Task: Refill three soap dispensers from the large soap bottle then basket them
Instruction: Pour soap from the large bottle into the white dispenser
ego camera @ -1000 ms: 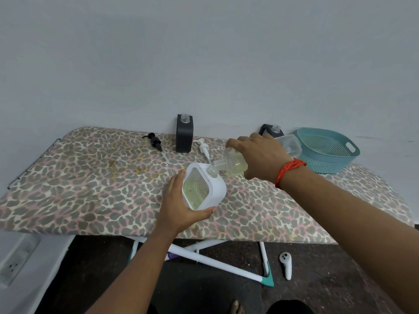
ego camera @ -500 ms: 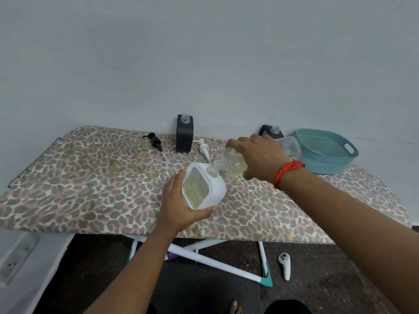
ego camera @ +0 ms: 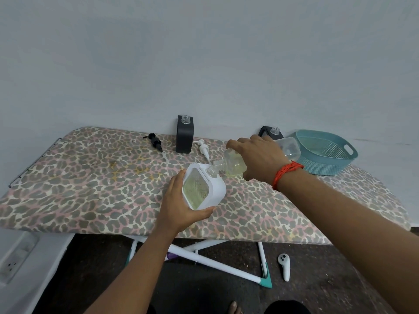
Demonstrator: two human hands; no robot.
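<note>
I hold the white square plastic soap dispenser point(ego camera: 204, 189) tilted over the leopard-print ironing board cover point(ego camera: 90, 177). My left hand point(ego camera: 181, 205) has fingers and thumb wrapped round its lower body. I lean it so its open neck meets the mouth of the large clear soap bottle point(ego camera: 233, 165). My right hand point(ego camera: 256, 159) grips that from above, tipped nearly flat so the yellowish soap can run across (the two necks touch, as far as I can tell). The dispenser's window looks well filled.

Just behind the dispenser lies a white pump head point(ego camera: 204, 149), and further left a black pump head point(ego camera: 155, 141), both off so the necks are open. A black square dispenser point(ego camera: 184, 138) stands uncapped behind it at the wall. To the dispenser's right are a second black dispenser point(ego camera: 271, 132), a clear plastic tub point(ego camera: 288, 147) and the teal perforated plastic basket point(ego camera: 326, 155), ready for later. I can read no brand, label or writing anywhere.
</note>
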